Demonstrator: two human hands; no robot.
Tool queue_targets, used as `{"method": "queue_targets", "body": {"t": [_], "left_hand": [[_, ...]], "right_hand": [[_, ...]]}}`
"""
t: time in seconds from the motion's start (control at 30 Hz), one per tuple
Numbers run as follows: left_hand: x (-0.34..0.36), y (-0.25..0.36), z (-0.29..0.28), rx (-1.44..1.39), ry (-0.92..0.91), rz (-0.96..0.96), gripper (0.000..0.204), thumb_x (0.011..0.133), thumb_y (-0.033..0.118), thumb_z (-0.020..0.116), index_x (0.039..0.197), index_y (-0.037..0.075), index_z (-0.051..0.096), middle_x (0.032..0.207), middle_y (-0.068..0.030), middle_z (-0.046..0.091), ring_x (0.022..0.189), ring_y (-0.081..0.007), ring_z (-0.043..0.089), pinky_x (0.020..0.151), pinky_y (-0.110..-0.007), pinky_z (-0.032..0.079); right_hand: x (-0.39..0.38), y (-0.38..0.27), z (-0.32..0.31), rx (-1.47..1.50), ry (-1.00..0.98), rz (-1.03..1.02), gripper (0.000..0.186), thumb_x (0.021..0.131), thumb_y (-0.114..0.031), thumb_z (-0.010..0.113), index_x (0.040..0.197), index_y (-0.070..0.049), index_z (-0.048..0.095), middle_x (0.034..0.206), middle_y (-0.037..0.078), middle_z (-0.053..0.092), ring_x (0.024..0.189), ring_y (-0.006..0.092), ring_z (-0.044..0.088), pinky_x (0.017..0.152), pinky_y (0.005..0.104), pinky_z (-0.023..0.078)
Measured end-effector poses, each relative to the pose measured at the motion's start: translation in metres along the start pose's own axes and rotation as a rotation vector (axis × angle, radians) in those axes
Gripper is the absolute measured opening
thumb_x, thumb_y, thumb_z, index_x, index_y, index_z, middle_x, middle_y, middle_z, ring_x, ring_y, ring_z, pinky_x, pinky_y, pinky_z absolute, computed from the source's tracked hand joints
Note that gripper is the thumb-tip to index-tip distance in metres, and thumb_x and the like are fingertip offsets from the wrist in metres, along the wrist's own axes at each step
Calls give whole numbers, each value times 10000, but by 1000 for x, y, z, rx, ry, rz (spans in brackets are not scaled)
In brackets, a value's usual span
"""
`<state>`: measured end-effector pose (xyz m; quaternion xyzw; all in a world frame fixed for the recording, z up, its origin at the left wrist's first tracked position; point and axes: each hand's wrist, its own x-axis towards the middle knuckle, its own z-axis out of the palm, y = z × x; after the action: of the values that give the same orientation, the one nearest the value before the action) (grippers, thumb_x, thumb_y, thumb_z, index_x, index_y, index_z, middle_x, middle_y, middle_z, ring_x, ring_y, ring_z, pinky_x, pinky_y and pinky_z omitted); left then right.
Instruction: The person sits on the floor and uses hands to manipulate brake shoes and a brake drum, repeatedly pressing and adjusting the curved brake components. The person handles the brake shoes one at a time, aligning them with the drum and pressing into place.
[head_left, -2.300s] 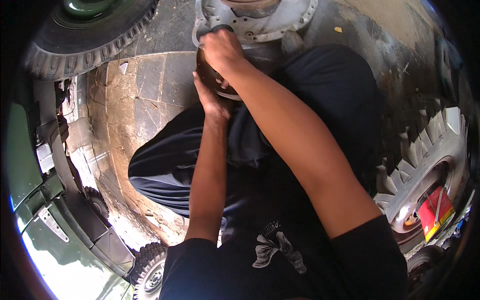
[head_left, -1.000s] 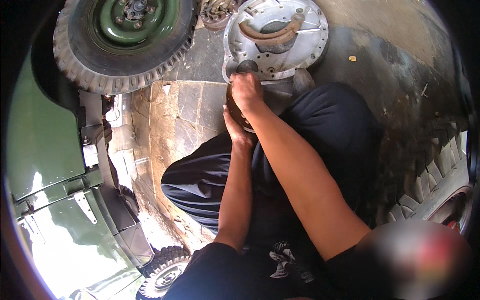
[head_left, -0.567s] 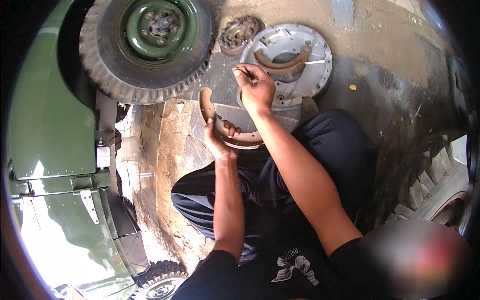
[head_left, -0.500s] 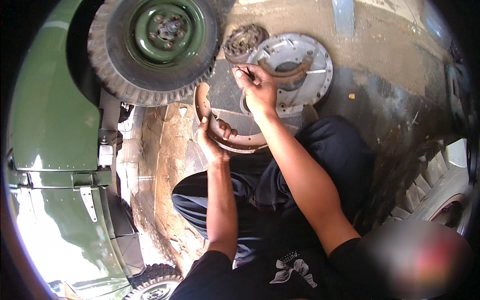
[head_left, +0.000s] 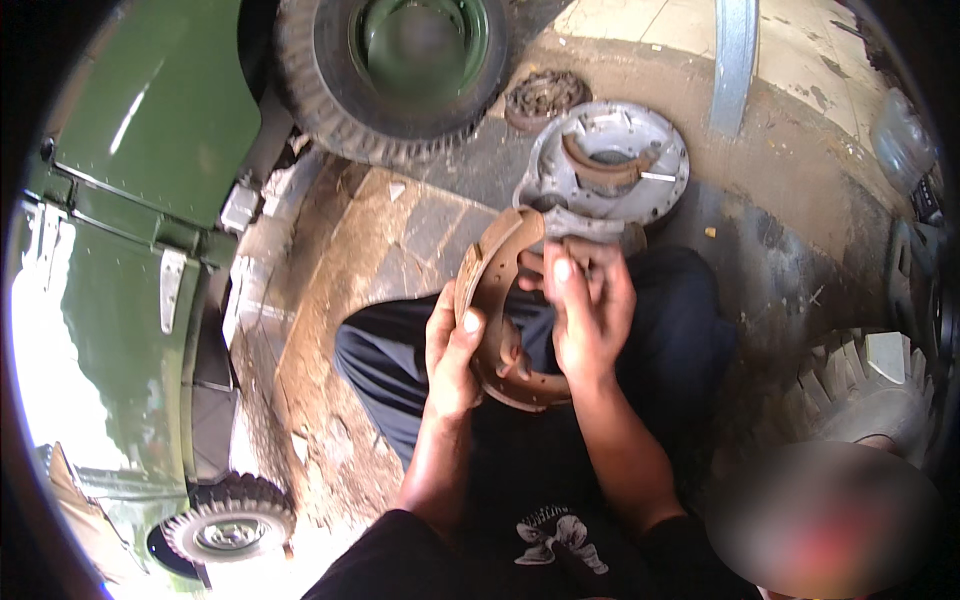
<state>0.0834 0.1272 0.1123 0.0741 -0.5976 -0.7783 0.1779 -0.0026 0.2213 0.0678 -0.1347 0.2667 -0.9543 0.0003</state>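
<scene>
A curved, rusty brake shoe (head_left: 508, 262) is tilted upright above my lap. My left hand (head_left: 456, 350) is closed around its outer left side, thumb over the rim and fingertips showing inside the curve. A small brownish piece (head_left: 474, 256) rests on the shoe's outer edge. Beside the shoe's upper right end, my right hand (head_left: 596, 315) is closed with its fingers curled and blurred; what it holds, if anything, is not clear. Beyond my hands, a second brake shoe (head_left: 600, 174) lies on a round grey metal plate (head_left: 668, 196).
A round, dark metal part (head_left: 545, 98) sits on the ground behind the plate. At the upper left stands a tyre (head_left: 330, 95) on a green wheel, near a green vehicle (head_left: 140, 140). Another tyre (head_left: 870, 395) is at the right. A grey metal post (head_left: 734, 70) rises at the back.
The brake shoe has been turned more upright and drawn closer to my body. My right hand has come back from above the grey plate to the shoe. The view has shifted.
</scene>
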Motion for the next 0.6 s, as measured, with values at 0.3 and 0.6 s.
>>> {"method": "queue_targets", "body": {"t": [0.3, 0.6], "left_hand": [[-43, 12, 4, -4, 96, 69, 500, 1012, 358, 632, 1293, -15, 455, 658, -117, 576, 488, -182, 568, 471, -308, 517], [-42, 10, 23, 221, 141, 127, 547, 977, 361, 670, 1267, -57, 468, 792, -86, 580, 578, -149, 586, 528, -301, 540]], "right_hand": [[-9, -5, 17, 142, -148, 77, 146, 972, 16, 657, 1109, 33, 610, 1087, 116, 656, 922, 115, 677, 810, 319, 643], [-7, -16, 20, -296, -29, -189, 159, 933, 44, 710, 1086, 33, 669, 1107, 112, 656, 962, 146, 686, 783, 242, 584]]}}
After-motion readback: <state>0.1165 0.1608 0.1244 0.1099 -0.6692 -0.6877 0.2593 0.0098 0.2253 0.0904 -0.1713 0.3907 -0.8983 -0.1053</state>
